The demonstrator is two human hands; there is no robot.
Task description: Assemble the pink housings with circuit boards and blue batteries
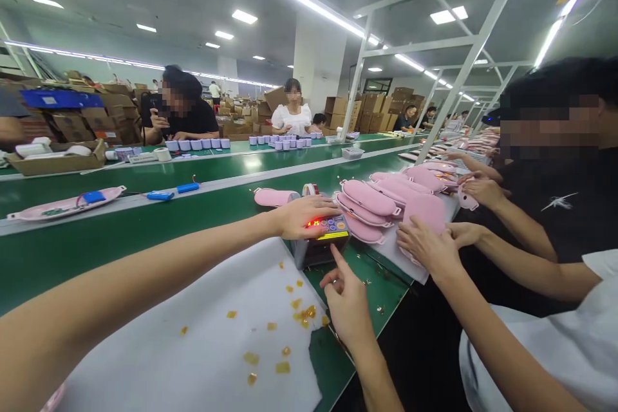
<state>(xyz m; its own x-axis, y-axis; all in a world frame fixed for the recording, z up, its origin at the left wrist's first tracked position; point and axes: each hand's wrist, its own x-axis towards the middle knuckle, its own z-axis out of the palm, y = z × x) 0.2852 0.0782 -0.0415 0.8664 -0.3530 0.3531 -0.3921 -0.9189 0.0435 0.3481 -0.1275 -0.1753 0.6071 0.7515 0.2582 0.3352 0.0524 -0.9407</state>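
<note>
An automatic tape dispenser (322,250) with a lit red display and buttons stands on the green bench. My left hand (305,214) lies flat over its top, fingers stretched out beside the display. My right hand (346,293) points its index finger at the front of the dispenser, its other fingers curled loosely; I see nothing held in it. Whether the fingertip touches the machine I cannot tell. Small pieces of amber tape (282,367) lie scattered on the white sheet (193,367) below the dispenser. A tape roll (310,189) shows just behind it.
Pink padded eye-mask-shaped pieces (369,197) are heaped to the right, where a co-worker's hands (429,244) handle one. Another pink piece (276,197) lies behind my left hand. Blue battery packs (160,196) sit at the left. Lilac containers (197,144) line the far bench.
</note>
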